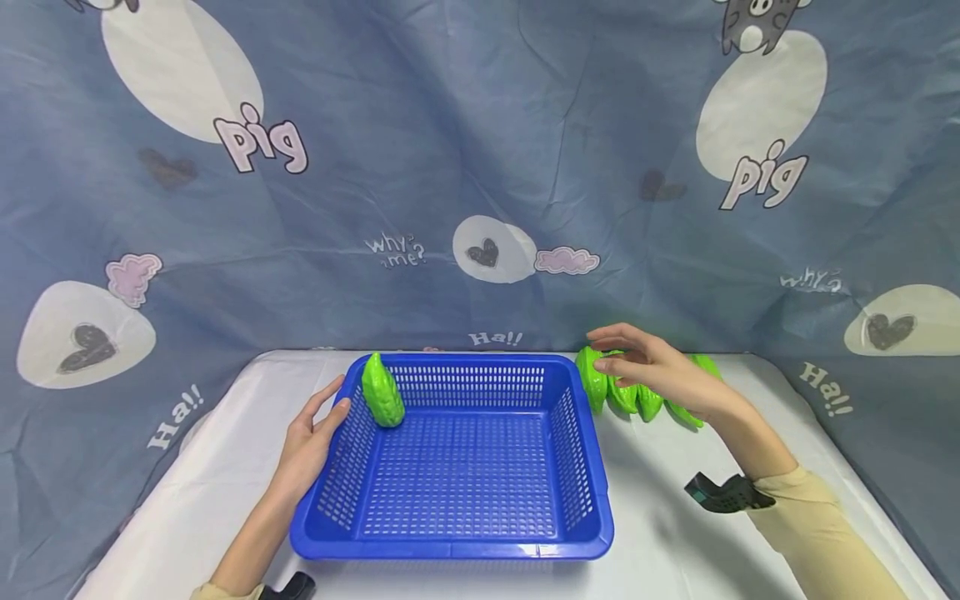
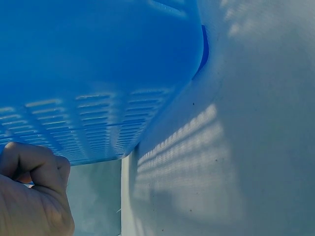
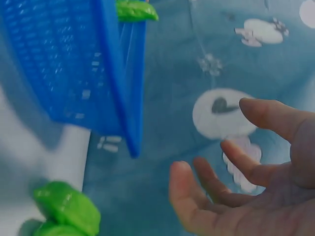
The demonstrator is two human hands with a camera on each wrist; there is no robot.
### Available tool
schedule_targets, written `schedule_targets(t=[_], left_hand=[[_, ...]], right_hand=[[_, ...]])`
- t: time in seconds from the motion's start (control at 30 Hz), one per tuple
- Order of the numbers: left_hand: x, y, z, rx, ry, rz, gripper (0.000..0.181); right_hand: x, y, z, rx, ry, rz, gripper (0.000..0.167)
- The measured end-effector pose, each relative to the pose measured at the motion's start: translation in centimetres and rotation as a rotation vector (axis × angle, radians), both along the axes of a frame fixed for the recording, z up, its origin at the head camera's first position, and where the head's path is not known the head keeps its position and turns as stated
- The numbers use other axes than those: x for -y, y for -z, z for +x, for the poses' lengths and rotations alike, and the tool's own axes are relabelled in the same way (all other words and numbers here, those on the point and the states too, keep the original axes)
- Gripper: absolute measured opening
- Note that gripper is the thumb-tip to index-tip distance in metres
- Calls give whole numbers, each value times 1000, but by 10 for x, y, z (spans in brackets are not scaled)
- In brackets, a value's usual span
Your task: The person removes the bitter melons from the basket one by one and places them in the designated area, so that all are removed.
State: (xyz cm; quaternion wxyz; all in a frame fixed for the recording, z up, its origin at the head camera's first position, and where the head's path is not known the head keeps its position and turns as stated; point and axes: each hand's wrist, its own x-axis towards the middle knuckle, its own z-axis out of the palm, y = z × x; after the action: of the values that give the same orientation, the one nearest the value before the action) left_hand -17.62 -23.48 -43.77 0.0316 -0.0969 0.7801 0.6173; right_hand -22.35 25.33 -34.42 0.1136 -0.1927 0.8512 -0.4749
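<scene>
A blue plastic basket [image 1: 457, 550] with slotted sides stands on the white table. My left hand [image 1: 306, 446] grips its left rim, the thumb on the rim and the fingers outside; the left wrist view shows these fingers [image 2: 39, 164] bent at the slotted wall. One bright green, bumpy bitter melon [image 1: 383, 392] leans upright in the basket's back left corner. Above several more bitter melons [image 1: 592, 379] at the right, my right hand [image 1: 663, 371] hovers with loosely bent fingers, holding nothing. In the right wrist view this hand [image 3: 246, 172] is apart from the melons [image 3: 69, 209].
The white tabletop [image 1: 652, 517] stretches around the basket. Behind it and along both sides hangs a blue printed cloth [image 1: 420, 167]. The row of melons lies close to the basket's right back corner. Each wrist wears a black device [image 1: 727, 493].
</scene>
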Motion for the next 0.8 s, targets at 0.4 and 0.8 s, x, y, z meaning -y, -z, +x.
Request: schedule_targets(t=[0.4,0.8], left_hand=[[0,0,1,3,1,-7,60],[0,0,-1,4,-5,-4,60]], right_hand=[[56,8,-10,160,-144,-73,52],[109,4,-14,243,-257,-71,52]])
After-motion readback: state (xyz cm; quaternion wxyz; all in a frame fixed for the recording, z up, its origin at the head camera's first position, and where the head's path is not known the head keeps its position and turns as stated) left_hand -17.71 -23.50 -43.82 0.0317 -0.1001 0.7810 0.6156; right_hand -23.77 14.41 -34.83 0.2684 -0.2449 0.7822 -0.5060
